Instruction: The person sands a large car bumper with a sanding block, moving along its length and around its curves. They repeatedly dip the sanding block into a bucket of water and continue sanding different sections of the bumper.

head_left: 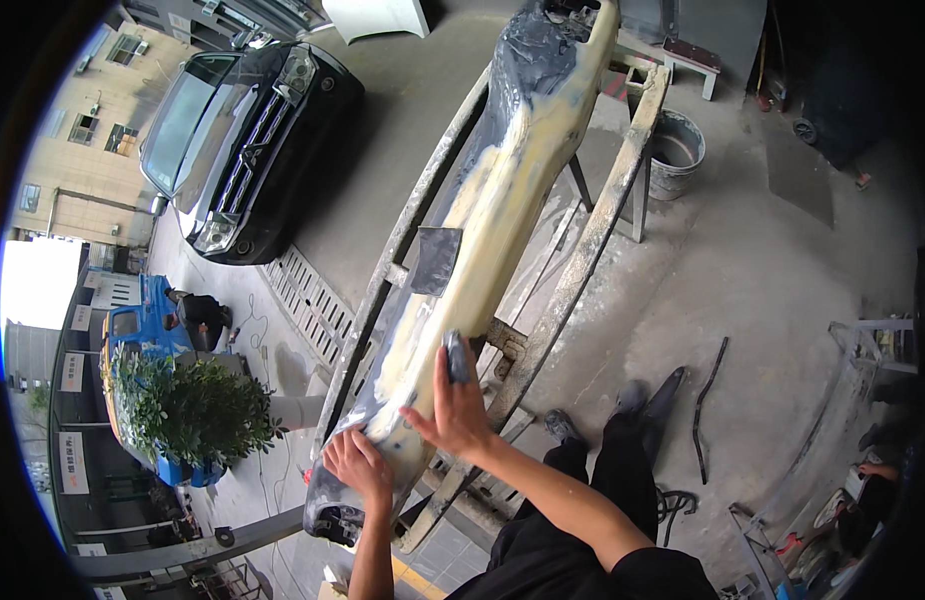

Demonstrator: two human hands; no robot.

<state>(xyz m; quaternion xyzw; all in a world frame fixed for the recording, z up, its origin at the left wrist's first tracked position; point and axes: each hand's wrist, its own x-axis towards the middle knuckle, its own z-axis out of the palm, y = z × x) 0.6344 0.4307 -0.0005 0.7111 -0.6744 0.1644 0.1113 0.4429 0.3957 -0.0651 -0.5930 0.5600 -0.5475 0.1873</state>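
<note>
Grey floor [782,300], slotted drain grate [307,303], beige building [72,182] (small windows [83,128]), white glare [42,280] leftward

Beyond the grey block [455,358] at the fingers of the right hand [454,408], the long panel [497,240] offers a bare lane along its right side, wide enough for a hand to pass the dark sheet [437,262] (which blocks a straight run nearer the left edge). Only a small gap separates the right hand from the left hand [359,465]. The left rail [435,170] runs close alongside; toward the right rail [592,238] the opening is wider.
</note>
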